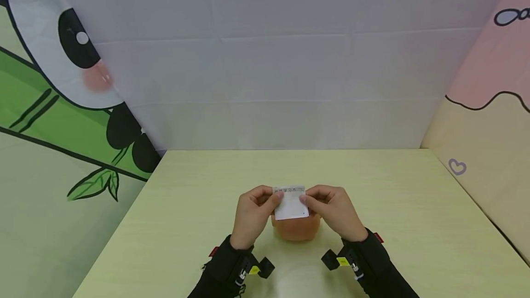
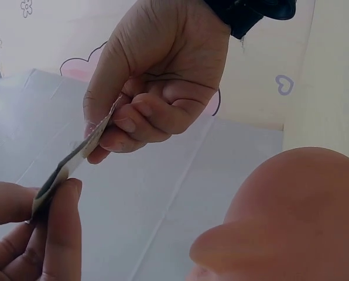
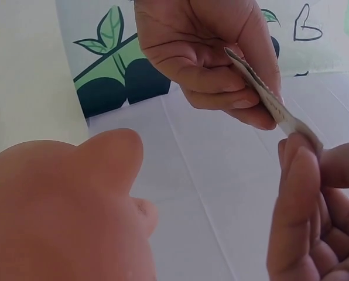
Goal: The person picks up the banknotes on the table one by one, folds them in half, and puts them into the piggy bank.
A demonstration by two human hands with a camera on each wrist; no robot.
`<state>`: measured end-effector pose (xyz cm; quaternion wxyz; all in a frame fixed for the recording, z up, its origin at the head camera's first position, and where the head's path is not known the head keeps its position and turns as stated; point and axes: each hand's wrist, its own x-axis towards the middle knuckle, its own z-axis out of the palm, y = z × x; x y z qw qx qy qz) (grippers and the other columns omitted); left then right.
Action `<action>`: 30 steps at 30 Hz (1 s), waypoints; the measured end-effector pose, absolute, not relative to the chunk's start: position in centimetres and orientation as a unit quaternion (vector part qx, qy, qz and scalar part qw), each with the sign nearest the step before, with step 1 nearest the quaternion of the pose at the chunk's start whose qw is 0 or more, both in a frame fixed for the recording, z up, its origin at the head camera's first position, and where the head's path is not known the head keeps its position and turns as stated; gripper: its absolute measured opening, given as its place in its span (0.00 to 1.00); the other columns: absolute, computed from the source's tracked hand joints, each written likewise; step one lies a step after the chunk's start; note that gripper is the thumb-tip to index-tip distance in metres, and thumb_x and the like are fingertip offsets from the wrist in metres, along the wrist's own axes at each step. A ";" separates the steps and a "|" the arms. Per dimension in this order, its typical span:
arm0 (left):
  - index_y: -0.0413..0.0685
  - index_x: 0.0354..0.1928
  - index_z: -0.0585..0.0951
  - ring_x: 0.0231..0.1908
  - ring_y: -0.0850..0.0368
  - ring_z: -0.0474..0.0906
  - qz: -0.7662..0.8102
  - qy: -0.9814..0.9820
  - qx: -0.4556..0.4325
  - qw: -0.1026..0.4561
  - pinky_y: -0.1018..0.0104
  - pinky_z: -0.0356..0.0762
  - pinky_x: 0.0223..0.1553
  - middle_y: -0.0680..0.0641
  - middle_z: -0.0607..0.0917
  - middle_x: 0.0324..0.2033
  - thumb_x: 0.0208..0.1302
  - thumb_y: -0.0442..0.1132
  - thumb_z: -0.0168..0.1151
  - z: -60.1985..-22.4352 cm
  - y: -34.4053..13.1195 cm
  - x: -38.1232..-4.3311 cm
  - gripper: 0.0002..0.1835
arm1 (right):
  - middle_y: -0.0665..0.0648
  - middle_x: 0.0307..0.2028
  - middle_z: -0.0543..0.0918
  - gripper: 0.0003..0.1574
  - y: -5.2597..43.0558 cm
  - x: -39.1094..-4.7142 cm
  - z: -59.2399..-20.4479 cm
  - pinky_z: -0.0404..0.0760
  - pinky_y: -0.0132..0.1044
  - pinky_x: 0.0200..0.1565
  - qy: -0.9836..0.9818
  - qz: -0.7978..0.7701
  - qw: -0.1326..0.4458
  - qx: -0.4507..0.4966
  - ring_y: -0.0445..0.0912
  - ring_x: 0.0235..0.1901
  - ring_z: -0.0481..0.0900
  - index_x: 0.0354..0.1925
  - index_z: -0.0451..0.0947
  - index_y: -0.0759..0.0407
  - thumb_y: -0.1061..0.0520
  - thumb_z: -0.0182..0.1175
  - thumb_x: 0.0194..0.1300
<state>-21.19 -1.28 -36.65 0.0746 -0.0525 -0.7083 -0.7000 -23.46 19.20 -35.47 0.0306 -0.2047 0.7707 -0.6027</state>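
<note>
A small flat white packet [image 1: 293,206], with a line of dark print along its top and a serrated edge in the wrist views, is held up between both hands. My left hand [image 1: 253,215] pinches its left side between thumb and fingers. On the opposite side my right hand [image 1: 337,213] pinches it the same way. In the left wrist view the packet [image 2: 75,157] appears nearly edge-on. Just behind and below it on the table stands a smooth orange-pink rounded figure [image 1: 296,230]; an ear-like bump shows on the figure [image 3: 69,205] in the right wrist view. The packet hides its upper part.
The pale wooden-look table [image 1: 198,178] reaches back to a whitish cloth wall [image 1: 265,72]. Cartoon-printed sheets flank it, green at the left [image 1: 62,100] and pink and cream at the right [image 1: 484,128]. Dark sleeves [image 1: 223,268] with wrist cameras cover both forearms.
</note>
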 end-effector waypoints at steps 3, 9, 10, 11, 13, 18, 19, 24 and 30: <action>0.35 0.38 0.84 0.28 0.62 0.80 -0.708 -0.701 -0.053 0.068 0.73 0.79 0.32 0.36 0.86 0.34 0.65 0.36 0.65 -36.8 -1.3 -21.2 0.09 | 0.55 0.25 0.82 0.10 19.2 -23.5 -35.5 0.82 0.35 0.29 0.771 -0.604 0.028 -0.199 0.41 0.23 0.78 0.38 0.84 0.65 0.57 0.63 0.67; 0.35 0.43 0.83 0.32 0.60 0.82 -0.733 -0.676 -0.057 0.043 0.68 0.84 0.37 0.41 0.85 0.35 0.68 0.39 0.62 -36.8 -1.7 -21.3 0.12 | 0.56 0.22 0.79 0.10 19.4 -23.6 -35.4 0.82 0.36 0.26 0.777 -0.604 0.021 -0.175 0.42 0.22 0.77 0.38 0.83 0.65 0.57 0.64 0.67; 0.34 0.44 0.83 0.33 0.59 0.82 -0.738 -0.671 -0.061 0.040 0.68 0.84 0.37 0.42 0.85 0.35 0.69 0.39 0.61 -36.8 -1.7 -21.3 0.13 | 0.57 0.22 0.79 0.10 19.4 -23.6 -35.4 0.81 0.36 0.26 0.778 -0.605 0.019 -0.171 0.42 0.22 0.77 0.37 0.83 0.65 0.57 0.63 0.67; 0.34 0.44 0.83 0.34 0.59 0.82 -0.742 -0.667 -0.064 0.036 0.67 0.84 0.38 0.43 0.85 0.35 0.70 0.39 0.60 -36.8 -1.8 -21.3 0.13 | 0.57 0.22 0.79 0.10 19.4 -23.6 -35.3 0.81 0.36 0.26 0.778 -0.606 0.017 -0.168 0.43 0.22 0.76 0.37 0.83 0.65 0.57 0.63 0.67; 0.33 0.46 0.82 0.35 0.59 0.82 -0.749 -0.658 -0.074 0.026 0.67 0.84 0.38 0.46 0.84 0.36 0.70 0.38 0.59 -36.7 -2.0 -21.3 0.13 | 0.57 0.22 0.79 0.10 19.5 -23.6 -35.3 0.81 0.37 0.26 0.777 -0.607 0.013 -0.165 0.44 0.21 0.76 0.37 0.83 0.65 0.57 0.63 0.67; 0.30 0.50 0.80 0.35 0.59 0.82 -0.756 -0.648 -0.090 -0.005 0.67 0.84 0.41 0.50 0.83 0.37 0.70 0.36 0.59 -36.6 -2.3 -21.3 0.14 | 0.56 0.21 0.79 0.10 19.6 -23.6 -35.1 0.80 0.37 0.25 0.772 -0.614 0.012 -0.163 0.45 0.21 0.76 0.37 0.82 0.67 0.58 0.63 0.67; 0.30 0.50 0.80 0.35 0.59 0.82 -0.756 -0.648 -0.091 -0.011 0.67 0.84 0.41 0.51 0.83 0.38 0.70 0.36 0.59 -36.6 -2.3 -21.3 0.15 | 0.56 0.21 0.79 0.10 19.6 -23.6 -35.1 0.80 0.37 0.25 0.771 -0.615 0.013 -0.163 0.45 0.21 0.76 0.37 0.82 0.67 0.58 0.63 0.67; 0.30 0.52 0.78 0.36 0.59 0.81 -0.752 -0.650 -0.102 -0.027 0.67 0.83 0.42 0.52 0.83 0.40 0.70 0.39 0.59 -36.6 -2.5 -21.3 0.17 | 0.56 0.21 0.79 0.10 19.4 -23.4 -35.1 0.80 0.37 0.25 0.772 -0.614 0.014 -0.162 0.44 0.21 0.76 0.37 0.82 0.66 0.58 0.63 0.66; 0.30 0.54 0.78 0.37 0.60 0.81 -0.755 -0.644 -0.119 -0.039 0.70 0.83 0.40 0.53 0.83 0.41 0.69 0.39 0.61 -36.6 -2.8 -21.2 0.19 | 0.56 0.22 0.80 0.10 19.0 -23.2 -35.0 0.81 0.38 0.25 0.772 -0.613 0.006 -0.167 0.43 0.21 0.77 0.37 0.82 0.67 0.58 0.63 0.66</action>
